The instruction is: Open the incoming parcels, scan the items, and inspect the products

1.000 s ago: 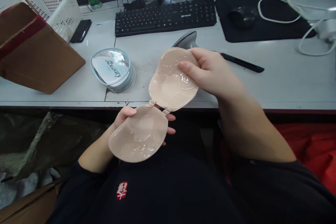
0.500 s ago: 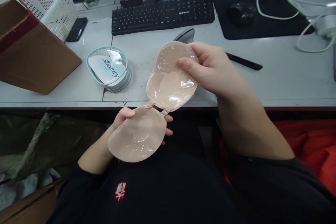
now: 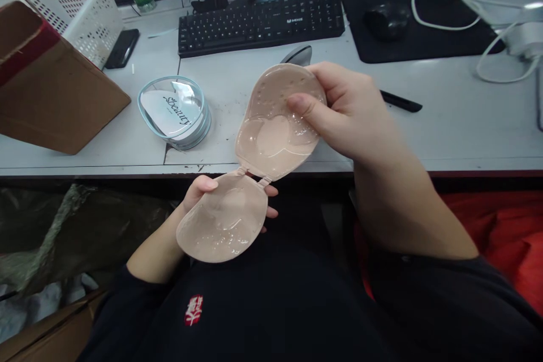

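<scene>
Right hand pinches upper cup, thumb inside; left hand — partly hidden — seems to hold lower cup from below. Two straps join two cups.

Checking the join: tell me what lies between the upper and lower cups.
In the head view, two short straps, with a gap between them, link the upper cup and lower cup.

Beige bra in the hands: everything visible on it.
The beige bra has two rounded cups joined by two short straps. Its inner faces, toward the camera, look glossy, like film or gel, with bubble-like spots. It slants, opened out, by the desk, the left hand gripping the lower cup, the right hand pinching the upper cup.
</scene>
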`<state>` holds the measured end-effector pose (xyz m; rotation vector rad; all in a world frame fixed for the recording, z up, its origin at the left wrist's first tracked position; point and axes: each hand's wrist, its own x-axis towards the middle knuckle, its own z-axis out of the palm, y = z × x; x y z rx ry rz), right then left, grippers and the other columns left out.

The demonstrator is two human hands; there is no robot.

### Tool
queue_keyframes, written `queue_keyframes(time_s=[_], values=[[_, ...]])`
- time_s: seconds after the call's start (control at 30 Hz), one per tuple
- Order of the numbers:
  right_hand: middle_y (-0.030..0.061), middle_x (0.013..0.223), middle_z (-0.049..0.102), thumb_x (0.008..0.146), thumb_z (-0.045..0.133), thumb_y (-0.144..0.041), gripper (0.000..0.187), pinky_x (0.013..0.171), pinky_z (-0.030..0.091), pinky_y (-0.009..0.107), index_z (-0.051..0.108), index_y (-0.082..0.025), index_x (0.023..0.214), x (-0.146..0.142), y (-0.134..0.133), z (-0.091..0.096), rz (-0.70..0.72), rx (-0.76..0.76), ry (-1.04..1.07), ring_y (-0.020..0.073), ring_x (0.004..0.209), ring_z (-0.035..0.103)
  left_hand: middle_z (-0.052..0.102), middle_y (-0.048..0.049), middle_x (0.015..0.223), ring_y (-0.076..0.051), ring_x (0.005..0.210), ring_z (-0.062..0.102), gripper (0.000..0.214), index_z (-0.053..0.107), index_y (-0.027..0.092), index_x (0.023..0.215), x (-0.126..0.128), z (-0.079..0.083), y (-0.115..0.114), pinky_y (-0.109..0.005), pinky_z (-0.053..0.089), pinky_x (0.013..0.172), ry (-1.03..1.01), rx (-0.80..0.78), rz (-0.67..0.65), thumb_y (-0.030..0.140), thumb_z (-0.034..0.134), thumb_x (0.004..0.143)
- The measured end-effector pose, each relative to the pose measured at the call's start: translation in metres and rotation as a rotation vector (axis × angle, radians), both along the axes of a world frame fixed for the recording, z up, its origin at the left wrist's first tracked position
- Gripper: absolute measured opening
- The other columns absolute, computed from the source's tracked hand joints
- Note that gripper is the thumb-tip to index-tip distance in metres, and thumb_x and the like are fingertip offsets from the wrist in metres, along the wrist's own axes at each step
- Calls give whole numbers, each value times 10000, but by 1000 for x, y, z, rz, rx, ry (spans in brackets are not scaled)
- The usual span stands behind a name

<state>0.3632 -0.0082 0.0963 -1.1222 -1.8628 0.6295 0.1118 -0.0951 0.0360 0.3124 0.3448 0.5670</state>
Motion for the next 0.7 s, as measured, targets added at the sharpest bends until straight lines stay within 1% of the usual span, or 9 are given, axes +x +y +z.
queue_keyframes(time_s=[0.17,0.27,0.37,0.43,0.5,0.57,0.63,0.7], values=[[33,948,714,995,657,-447,224,815,510,396,728,-268,1108,0,-4,1,-33,41,-50,225,865,633,650,-158,1393,-463,1240,648,542,709,213,1197,-1,-5,0,-607,557,958,32,17,8,441,684,706],[34,929,697,983,659,-473,232,809,501,390,728,-274,1079,-1,-4,-1,-44,17,-26,230,862,629,637,-151,1411,-475,1275,626,550,714,222,1208,-1,-7,-1,-619,561,962,45,15,22,461,697,713],[29,900,670,980,659,-455,210,794,472,371,710,-259,1034,-3,1,-4,-24,-24,10,213,832,603,638,-148,1412,-456,1262,640,561,720,229,1207,-1,-10,-2,-599,578,958,23,17,25,518,750,728],[21,862,650,974,661,-416,175,757,436,359,687,-243,973,-4,7,-6,-1,-50,-8,195,785,566,618,-156,1443,-450,1257,645,646,713,235,1232,0,-12,-2,-589,590,953,9,41,21,596,809,705],[12,824,629,968,664,-380,163,724,404,350,657,-234,897,-5,12,-6,8,-76,-59,184,748,533,582,-176,1491,-465,1264,640,771,689,241,1286,-1,-14,-2,-595,595,950,19,81,8,636,867,648],[6,793,611,962,673,-357,171,713,399,346,638,-234,849,-7,16,-4,7,-93,-103,180,726,512,569,-191,1505,-474,1268,640,796,660,243,1330,-1,-14,-2,-605,591,957,56,107,-5,581,885,645],[3,779,603,964,679,-354,173,715,412,344,638,-237,844,-8,18,-1,9,-95,-123,178,713,503,592,-184,1476,-457,1249,656,706,651,241,1331,-1,-13,-3,-604,588,963,79,108,4,479,841,693],[1,784,611,964,691,-361,159,722,432,340,655,-240,868,-8,19,2,18,-88,-124,179,720,516,619,-171,1437,-445,1232,668,648,650,235,1317,0,-10,-3,-606,586,964,83,98,25,401,778,704]])
